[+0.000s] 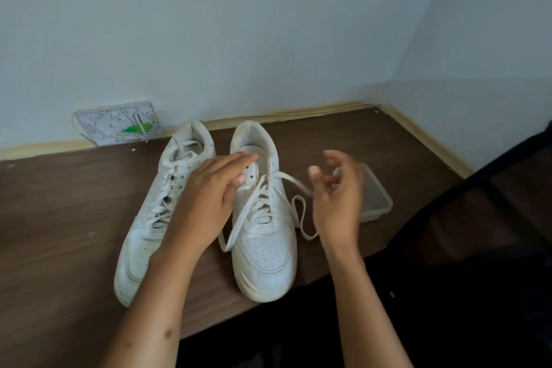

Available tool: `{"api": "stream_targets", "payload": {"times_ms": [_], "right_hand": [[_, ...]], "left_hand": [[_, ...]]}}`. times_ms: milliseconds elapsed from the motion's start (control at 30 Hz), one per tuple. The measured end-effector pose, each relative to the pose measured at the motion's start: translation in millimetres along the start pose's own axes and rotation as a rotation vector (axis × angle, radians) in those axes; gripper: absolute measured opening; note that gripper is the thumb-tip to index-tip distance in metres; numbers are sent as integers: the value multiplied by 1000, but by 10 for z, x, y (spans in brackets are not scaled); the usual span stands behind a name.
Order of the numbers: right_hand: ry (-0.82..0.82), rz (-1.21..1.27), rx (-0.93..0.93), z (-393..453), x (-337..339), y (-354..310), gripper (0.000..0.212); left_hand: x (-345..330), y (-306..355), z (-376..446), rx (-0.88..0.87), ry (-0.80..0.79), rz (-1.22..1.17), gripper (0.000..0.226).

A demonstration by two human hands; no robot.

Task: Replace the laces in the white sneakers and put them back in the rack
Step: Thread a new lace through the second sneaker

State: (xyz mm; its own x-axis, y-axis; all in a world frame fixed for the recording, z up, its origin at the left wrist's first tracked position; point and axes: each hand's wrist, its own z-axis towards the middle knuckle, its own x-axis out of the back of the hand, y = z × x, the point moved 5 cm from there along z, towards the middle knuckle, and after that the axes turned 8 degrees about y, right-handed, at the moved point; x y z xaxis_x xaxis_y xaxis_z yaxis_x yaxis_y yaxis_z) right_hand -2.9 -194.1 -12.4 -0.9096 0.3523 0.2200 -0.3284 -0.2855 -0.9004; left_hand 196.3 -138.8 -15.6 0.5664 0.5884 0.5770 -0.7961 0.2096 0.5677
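Two white sneakers stand side by side on a brown wood-grain surface (59,218), toes toward me. The left sneaker (143,236) is laced up. The right sneaker (265,248) is laced partway, and loose ends of its white lace (239,224) trail off both sides. My left hand (203,200) reaches over this shoe's upper eyelets and pinches the eyelet flap between thumb and fingers. To the shoe's right, my right hand (337,197) is motion-blurred with curled fingers. A lace strand runs taut from the top eyelet into it, and a loop hangs below.
A clear plastic container (376,197) sits just behind my right hand. A white plate of wires with a green patch (119,125) leans on the wall at the back left. The surface's front edge runs close under the shoe toes, with dark floor beyond.
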Motion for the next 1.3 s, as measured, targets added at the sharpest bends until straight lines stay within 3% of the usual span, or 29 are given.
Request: {"api": "stream_targets", "payload": {"times_ms": [67, 133, 267, 367, 467, 533, 667, 767, 867, 967, 1033, 1167, 1233, 1300], "right_hand": [[-226, -72, 157, -133, -222, -85, 19], [-298, -105, 228, -244, -340, -123, 15], [-171, -123, 229, -189, -248, -134, 10], [-16, -95, 94, -22, -78, -41, 19], [168, -92, -12, 93, 141, 17, 14], [183, -126, -3, 125, 210, 18, 11], [-140, -98, 196, 3, -76, -87, 23], [-359, -84, 249, -181, -322, -137, 22], [-330, -100, 295, -196, -333, -156, 9], [-257, -147, 295, -128, -256, -149, 20], [-104, -142, 165, -12, -102, -77, 25], [233, -122, -127, 191, 313, 80, 11], [210, -152, -84, 184, 308, 61, 10], [60, -167, 62, 108, 160, -12, 19]], "left_hand": [[1, -17, -7, 1, -31, -4, 40], [-1, -26, -11, 7, -53, -12, 40], [23, 16, -41, 34, -42, -13, 39], [81, 139, -151, 30, -1, 28, 42], [84, 305, -310, -80, -52, 59, 44], [41, 373, -424, -181, -145, 65, 48], [-79, 419, -642, -297, -349, 98, 54], [-91, 441, -736, -331, -384, 156, 60], [-114, 493, -800, -388, -404, 195, 63], [-151, 524, -829, -417, -416, 216, 61], [-162, 514, -826, -409, -444, 199, 64], [-162, 508, -814, -392, -461, 177, 65], [-159, 511, -794, -388, -437, 181, 64], [-159, 506, -767, -387, -419, 191, 64]]}}
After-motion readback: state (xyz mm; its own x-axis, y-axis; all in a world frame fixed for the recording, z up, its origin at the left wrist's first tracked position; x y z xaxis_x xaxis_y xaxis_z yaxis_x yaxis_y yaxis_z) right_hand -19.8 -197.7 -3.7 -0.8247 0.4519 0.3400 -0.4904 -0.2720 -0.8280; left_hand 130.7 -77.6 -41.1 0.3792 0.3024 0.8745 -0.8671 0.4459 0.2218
